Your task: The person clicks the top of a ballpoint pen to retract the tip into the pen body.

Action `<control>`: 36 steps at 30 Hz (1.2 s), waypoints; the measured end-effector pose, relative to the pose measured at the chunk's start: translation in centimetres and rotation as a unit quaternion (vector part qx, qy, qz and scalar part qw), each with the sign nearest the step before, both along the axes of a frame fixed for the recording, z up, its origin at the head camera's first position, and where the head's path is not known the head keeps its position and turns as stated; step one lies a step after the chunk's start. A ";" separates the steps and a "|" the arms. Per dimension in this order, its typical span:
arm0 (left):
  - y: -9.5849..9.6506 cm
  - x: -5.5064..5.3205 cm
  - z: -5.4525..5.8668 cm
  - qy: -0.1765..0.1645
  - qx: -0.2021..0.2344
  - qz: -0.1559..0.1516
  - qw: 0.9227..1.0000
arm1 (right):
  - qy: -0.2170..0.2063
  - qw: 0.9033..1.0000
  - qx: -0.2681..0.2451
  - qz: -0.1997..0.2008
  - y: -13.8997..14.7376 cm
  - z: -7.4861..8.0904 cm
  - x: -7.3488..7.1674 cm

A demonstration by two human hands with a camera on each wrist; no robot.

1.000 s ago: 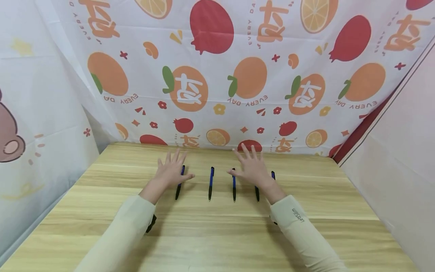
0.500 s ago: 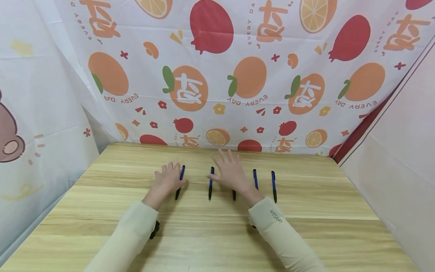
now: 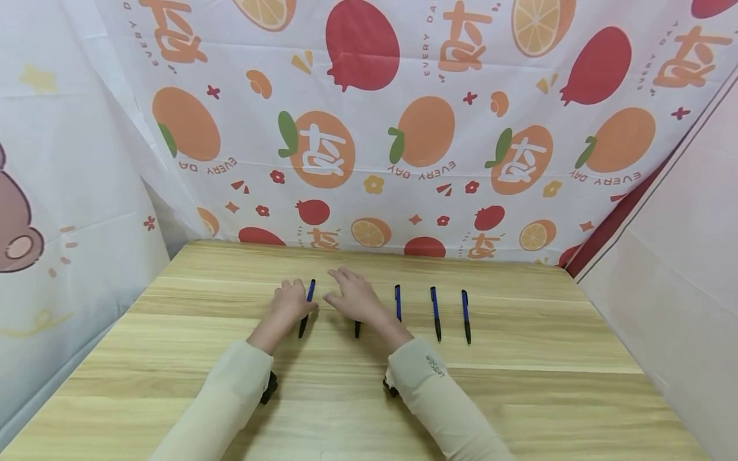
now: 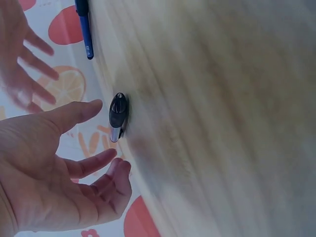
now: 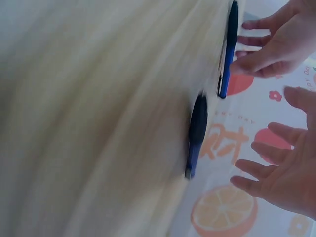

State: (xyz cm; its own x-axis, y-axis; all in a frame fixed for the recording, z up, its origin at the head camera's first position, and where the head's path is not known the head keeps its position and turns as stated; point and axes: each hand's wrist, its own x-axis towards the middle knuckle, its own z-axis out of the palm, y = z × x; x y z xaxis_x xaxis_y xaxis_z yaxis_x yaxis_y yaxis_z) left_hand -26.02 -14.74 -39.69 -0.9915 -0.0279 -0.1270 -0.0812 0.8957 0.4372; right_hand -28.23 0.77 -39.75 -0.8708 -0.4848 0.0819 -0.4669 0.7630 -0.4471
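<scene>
My left hand [image 3: 288, 303] hovers at the leftmost blue and black pen [image 3: 311, 291], which lies on the wooden table. In the left wrist view its thumb and bent fingers stand on either side of that pen [image 4: 118, 111], with gaps showing. My right hand [image 3: 356, 301] is over the second pen [image 3: 357, 330] and hides its upper part. From the right wrist view, the spread fingers of the right hand [image 5: 286, 163] are apart from that pen [image 5: 197, 126]. Neither hand holds anything.
To the right lie three more pens in the row: a third pen [image 3: 398, 303] partly behind the right forearm, a fourth pen [image 3: 435, 314] and a rightmost pen [image 3: 466, 317]. A fruit-printed cloth [image 3: 369, 141] hangs behind the wooden table [image 3: 519, 397].
My right hand has swept left along the row, from near the fourth pen to above the second. My left hand has drawn slightly back and its fingers have bent beside the leftmost pen. The pens look unmoved.
</scene>
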 end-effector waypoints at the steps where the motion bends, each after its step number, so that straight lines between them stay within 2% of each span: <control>1: 0.0 0.0 0.0 -0.004 0.006 -0.002 1.000 | -0.017 0.999 -0.030 -0.005 -0.3 0.0 0.0; 3: -0.1 -0.1 0.1 -0.011 0.010 -0.006 1.000 | -0.051 0.994 -0.090 -0.020 -1.0 -0.1 0.0; 5: -0.1 -0.1 0.2 -0.018 0.010 -0.008 1.000 | -0.085 0.984 -0.150 -0.037 -1.6 0.0 0.1; 7: -0.1 -0.1 0.3 -0.022 0.006 -0.011 1.000 | -0.118 0.971 -0.199 -0.060 -2.1 0.0 0.1; 9: -0.1 -0.1 0.4 -0.025 0.004 -0.013 1.000 | -0.156 0.950 -0.255 -0.083 -2.5 0.1 0.0; 11: 0.0 -0.2 0.5 -0.027 0.005 -0.013 1.000 | -0.199 0.923 -0.310 -0.106 -2.7 0.3 -0.1; 13: 0.0 -0.3 0.5 -0.029 0.006 -0.015 0.999 | -0.244 0.892 -0.361 -0.125 -2.8 0.3 -0.2; 18: 0.1 -0.4 0.5 -0.030 0.004 -0.010 0.999 | -0.359 0.791 -0.476 -0.139 -2.7 0.3 -0.4; 20: 0.1 -0.5 0.5 -0.032 0.002 -0.008 0.999 | -0.385 0.760 -0.504 -0.140 -2.5 0.2 -0.5; 21: 0.1 -0.5 0.5 -0.033 0.000 -0.007 0.999 | -0.392 0.750 -0.513 -0.141 -2.5 0.1 -0.6; 22: 0.1 -0.5 0.4 -0.034 -0.001 -0.007 0.999 | -0.396 0.743 -0.519 -0.143 -2.4 -0.1 -0.6; 26: 0.3 -0.5 0.4 -0.029 -0.008 -0.014 0.999 | -0.402 0.735 -0.526 -0.147 -2.2 -0.5 -0.9; 31: 0.3 -0.6 0.3 -0.016 -0.006 -0.020 1.000 | -0.420 0.717 -0.533 -0.157 -2.3 -0.9 -1.3; 36: -0.1 -0.9 0.1 -0.012 0.032 -0.021 0.999 | -0.434 0.703 -0.537 -0.168 -2.6 -1.4 -1.6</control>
State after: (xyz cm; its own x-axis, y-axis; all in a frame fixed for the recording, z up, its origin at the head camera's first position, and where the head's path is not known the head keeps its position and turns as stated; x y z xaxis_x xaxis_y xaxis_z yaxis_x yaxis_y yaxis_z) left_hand -26.91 -14.84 -39.60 -0.9882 0.0219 -0.1518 -0.0564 0.8684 0.4926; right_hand -29.85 -1.79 -41.12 -0.8695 -0.3036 -0.3895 0.4638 -0.2311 -0.8553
